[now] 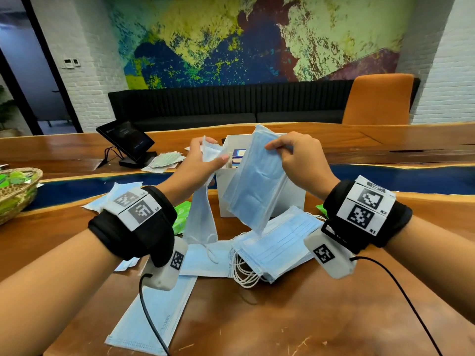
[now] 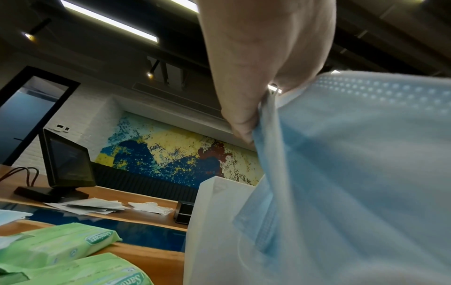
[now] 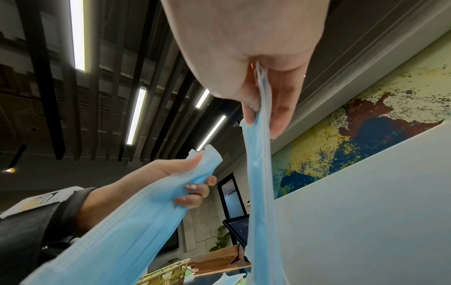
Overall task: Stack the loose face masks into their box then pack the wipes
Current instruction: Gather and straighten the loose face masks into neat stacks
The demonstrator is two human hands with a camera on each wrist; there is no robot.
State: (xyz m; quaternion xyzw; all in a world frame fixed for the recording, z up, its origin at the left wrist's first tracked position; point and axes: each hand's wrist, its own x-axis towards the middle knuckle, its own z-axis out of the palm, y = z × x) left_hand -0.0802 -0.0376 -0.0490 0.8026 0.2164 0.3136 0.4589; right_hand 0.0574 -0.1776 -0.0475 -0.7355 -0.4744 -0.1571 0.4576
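My left hand (image 1: 205, 160) pinches the top end of a light blue face mask (image 1: 201, 214) that hangs down in front of the white box (image 1: 293, 196). Over that box my right hand (image 1: 290, 155) pinches a small bundle of blue masks (image 1: 257, 181) by its top edge. In the right wrist view the bundle (image 3: 261, 173) hangs edge-on between thumb and fingers, and the left hand (image 3: 185, 179) grips its mask (image 3: 122, 221). A stack of masks (image 1: 277, 242) and loose masks (image 1: 151, 319) lie on the wooden table. Green wipes packs (image 2: 56, 246) lie left of the box.
A wicker basket (image 1: 15, 191) sits at the table's left edge. A black tablet on a stand (image 1: 126, 142) and scattered papers (image 1: 164, 160) lie behind. A dark bench (image 1: 231, 106) and an orange chair (image 1: 377, 98) stand beyond the table.
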